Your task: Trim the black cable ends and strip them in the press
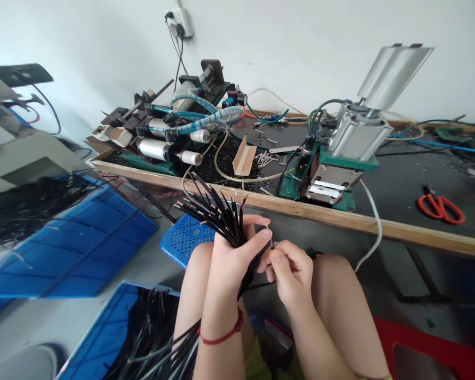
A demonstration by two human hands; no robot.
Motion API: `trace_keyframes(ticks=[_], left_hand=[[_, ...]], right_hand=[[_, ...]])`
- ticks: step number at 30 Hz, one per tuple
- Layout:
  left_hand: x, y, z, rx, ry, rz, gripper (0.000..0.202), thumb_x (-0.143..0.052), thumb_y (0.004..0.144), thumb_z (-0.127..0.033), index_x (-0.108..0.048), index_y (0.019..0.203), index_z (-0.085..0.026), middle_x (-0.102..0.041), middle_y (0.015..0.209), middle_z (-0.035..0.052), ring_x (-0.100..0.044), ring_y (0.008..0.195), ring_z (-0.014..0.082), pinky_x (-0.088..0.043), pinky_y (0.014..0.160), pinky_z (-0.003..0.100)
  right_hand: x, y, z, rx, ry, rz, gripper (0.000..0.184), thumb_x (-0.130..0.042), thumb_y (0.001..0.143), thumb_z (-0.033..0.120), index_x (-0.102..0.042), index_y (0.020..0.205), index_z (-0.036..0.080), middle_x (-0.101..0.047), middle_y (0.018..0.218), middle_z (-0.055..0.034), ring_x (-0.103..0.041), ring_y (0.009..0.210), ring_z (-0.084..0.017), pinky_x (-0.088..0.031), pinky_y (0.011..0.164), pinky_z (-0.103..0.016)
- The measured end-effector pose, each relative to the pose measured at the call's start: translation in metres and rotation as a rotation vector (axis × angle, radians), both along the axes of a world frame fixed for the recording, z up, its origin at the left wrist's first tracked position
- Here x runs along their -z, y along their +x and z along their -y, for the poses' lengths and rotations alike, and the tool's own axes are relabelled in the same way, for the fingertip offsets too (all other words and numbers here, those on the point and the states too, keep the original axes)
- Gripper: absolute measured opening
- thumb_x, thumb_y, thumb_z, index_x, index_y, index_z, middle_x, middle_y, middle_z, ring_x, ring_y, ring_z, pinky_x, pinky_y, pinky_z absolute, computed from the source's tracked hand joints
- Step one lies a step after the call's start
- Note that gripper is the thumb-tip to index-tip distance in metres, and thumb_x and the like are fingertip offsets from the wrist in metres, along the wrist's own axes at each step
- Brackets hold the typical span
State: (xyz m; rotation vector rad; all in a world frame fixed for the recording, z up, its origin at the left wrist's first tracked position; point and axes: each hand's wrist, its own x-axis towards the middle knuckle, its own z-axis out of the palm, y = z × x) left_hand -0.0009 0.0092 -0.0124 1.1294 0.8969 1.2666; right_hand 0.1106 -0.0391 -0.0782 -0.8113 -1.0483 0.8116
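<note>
My left hand [233, 253] is closed around a bundle of black cables [217, 211] whose stripped ends, with red, white and green cores, fan out up and to the left. A red string bracelet circles that wrist. My right hand [288, 269] sits just right of it, thumb and fingers pinched on a single black cable [269, 244] at the edge of the bundle. Both hands hover above my bare knees, in front of the workbench edge.
A small green-based pneumatic press [340, 158] stands on the wood-edged bench [380, 224], with red scissors [441, 207] to its right and another pneumatic machine [174, 132] at left. Blue trays [75, 243] of black cables lie on the floor at left. A red stool [419, 343] is under me.
</note>
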Motion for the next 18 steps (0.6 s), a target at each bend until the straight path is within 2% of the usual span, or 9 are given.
trace_keyframes(ticks=[4, 8, 9, 11, 14, 16, 18], left_hand=[[0.010, -0.001, -0.005, -0.048, -0.009, 0.065, 0.019, -0.094, 0.087, -0.033, -0.090, 0.101, -0.020, -0.041, 0.052, -0.0105, -0.033, 0.042, 0.0052, -0.022, 0.044, 0.022], [0.006, -0.004, -0.007, -0.089, -0.007, 0.168, 0.028, -0.095, 0.088, -0.043, -0.089, 0.100, -0.019, -0.036, 0.051, -0.0122, -0.029, 0.039, 0.0041, -0.024, 0.044, 0.021], [0.003, -0.005, -0.007, -0.087, -0.002, 0.181, 0.029, -0.095, 0.088, -0.044, -0.088, 0.098, -0.018, -0.037, 0.051, -0.0119, -0.029, 0.039, 0.0039, -0.024, 0.044, 0.021], [-0.001, -0.009, -0.005, -0.074, 0.001, 0.203, 0.030, -0.094, 0.090, -0.045, -0.088, 0.095, -0.017, -0.038, 0.052, -0.0113, -0.030, 0.039, 0.0037, -0.026, 0.045, 0.020], [-0.005, -0.016, 0.001, -0.025, -0.007, 0.238, 0.028, -0.092, 0.093, -0.044, -0.088, 0.094, -0.016, -0.036, 0.051, -0.0111, -0.028, 0.039, 0.0037, -0.028, 0.045, 0.019], [-0.006, -0.020, 0.005, 0.025, -0.009, 0.259, 0.027, -0.091, 0.095, -0.044, -0.088, 0.093, -0.017, -0.036, 0.050, -0.0110, -0.026, 0.039, 0.0035, -0.029, 0.045, 0.019], [-0.006, -0.024, 0.008, 0.077, -0.010, 0.276, 0.028, -0.090, 0.097, -0.044, -0.088, 0.092, -0.017, -0.034, 0.050, -0.0112, -0.024, 0.039, 0.0031, -0.029, 0.046, 0.018]], right_hand=[[0.002, 0.004, 0.000, 0.077, -0.096, -0.059, 0.049, -0.076, 0.111, 0.055, -0.079, 0.078, 0.019, -0.079, 0.067, -0.0051, -0.060, 0.044, -0.011, -0.039, 0.045, -0.022], [0.002, 0.020, -0.006, 0.274, -0.274, 0.000, 0.050, -0.075, 0.105, 0.062, -0.083, 0.080, 0.019, -0.075, 0.061, -0.0041, -0.061, 0.046, -0.015, -0.042, 0.048, -0.025], [0.002, 0.026, -0.008, 0.298, -0.345, 0.064, 0.051, -0.073, 0.104, 0.063, -0.082, 0.078, 0.020, -0.074, 0.060, -0.0040, -0.061, 0.046, -0.016, -0.043, 0.050, -0.026], [0.004, 0.038, -0.010, 0.294, -0.500, 0.323, 0.053, -0.070, 0.103, 0.059, -0.074, 0.066, 0.022, -0.071, 0.057, -0.0040, -0.059, 0.047, -0.017, -0.041, 0.052, -0.028], [0.003, 0.050, -0.007, 0.253, -0.642, 0.720, 0.055, -0.071, 0.099, 0.043, -0.054, 0.050, 0.025, -0.056, 0.049, -0.0019, -0.046, 0.047, -0.016, -0.026, 0.053, -0.031], [-0.002, 0.050, -0.001, 0.311, -0.605, 0.824, 0.053, -0.071, 0.099, 0.038, -0.048, 0.052, 0.025, -0.052, 0.050, -0.0005, -0.040, 0.049, -0.017, -0.021, 0.056, -0.034], [-0.010, 0.043, 0.007, 0.410, -0.422, 0.858, 0.047, -0.067, 0.104, 0.036, -0.050, 0.061, 0.026, -0.057, 0.061, -0.0012, -0.048, 0.057, -0.019, -0.030, 0.059, -0.034]])
